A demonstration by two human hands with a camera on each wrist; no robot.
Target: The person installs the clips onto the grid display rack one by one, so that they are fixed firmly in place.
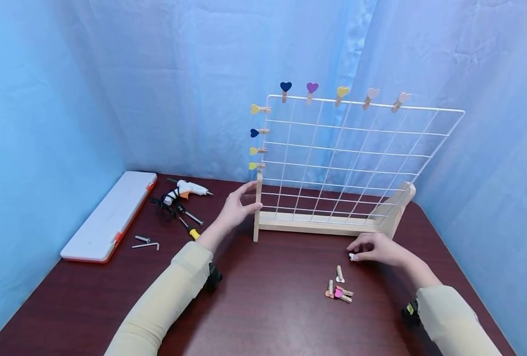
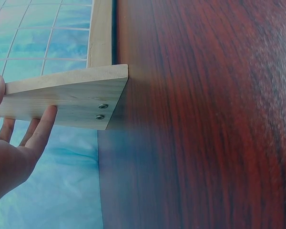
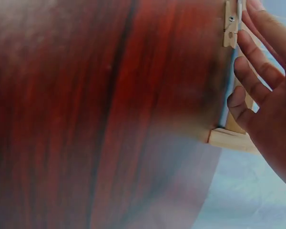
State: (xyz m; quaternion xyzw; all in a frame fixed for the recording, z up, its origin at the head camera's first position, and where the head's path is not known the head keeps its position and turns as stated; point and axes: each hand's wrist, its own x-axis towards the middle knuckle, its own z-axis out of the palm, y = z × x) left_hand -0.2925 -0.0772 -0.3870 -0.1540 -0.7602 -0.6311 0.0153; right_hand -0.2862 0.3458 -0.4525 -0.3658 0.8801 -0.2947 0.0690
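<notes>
A white wire grid stands in a wooden stand. My left hand holds the stand's left side panel. In the left wrist view, the thumb lies at the panel's edge and the fingertips touch its outer face, near two screws. My right hand pinches a small wooden clothespin with a white end, low over the table near the stand's right foot. Heart-topped clothespins clip onto the grid's top edge, such as a purple one, and down its left edge, such as a dark blue one.
Several loose clothespins lie in front of the right hand. On the left are a glue gun, a yellow-handled screwdriver, a hex key, a bolt and a white case. Blue curtains surround the table.
</notes>
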